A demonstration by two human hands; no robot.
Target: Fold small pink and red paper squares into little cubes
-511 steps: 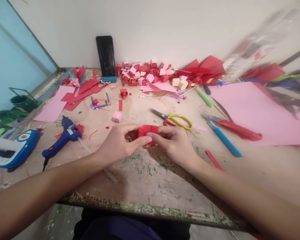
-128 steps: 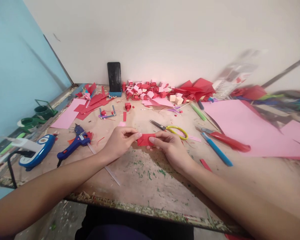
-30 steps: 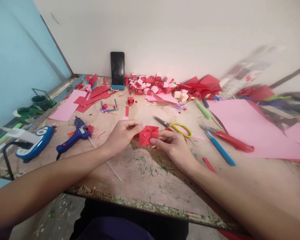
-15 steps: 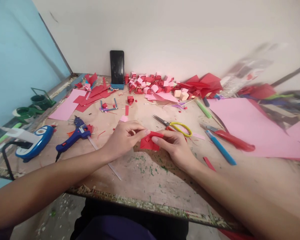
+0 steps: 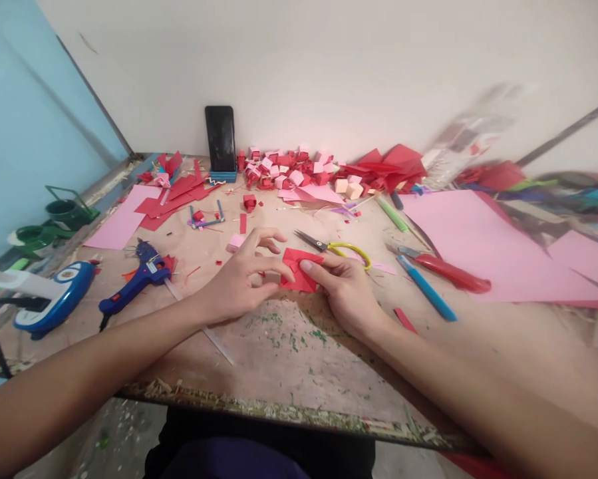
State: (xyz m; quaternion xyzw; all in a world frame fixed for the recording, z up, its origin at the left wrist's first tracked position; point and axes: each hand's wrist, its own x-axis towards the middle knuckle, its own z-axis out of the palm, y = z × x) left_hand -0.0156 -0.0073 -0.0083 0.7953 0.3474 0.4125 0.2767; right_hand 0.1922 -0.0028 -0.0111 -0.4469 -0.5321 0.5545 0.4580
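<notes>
A small square of folded red paper (image 5: 299,274) is pinched between the thumb and fingers of my right hand (image 5: 346,286). At its left edge my left hand (image 5: 243,273) is open, thumb and fingers spread apart; whether a fingertip touches the paper I cannot tell. Just behind the paper lie scissors (image 5: 348,249) with yellow handles, their blades pointing left. A blue glue gun (image 5: 142,274) rests on the table left of my left hand, with a clear glue stick near it.
Pink and red paper cubes (image 5: 293,166) are heaped at the back beside a phone (image 5: 220,140) on a stand. A red utility knife (image 5: 448,271) and a blue cutter (image 5: 428,289) lie right, near pink sheets (image 5: 468,239). A blue-and-white lamp base (image 5: 54,303) stands left.
My left hand has let go of the red paper and spread its fingers, moving slightly left. My right hand still holds the paper. The whole view has shifted a little.
</notes>
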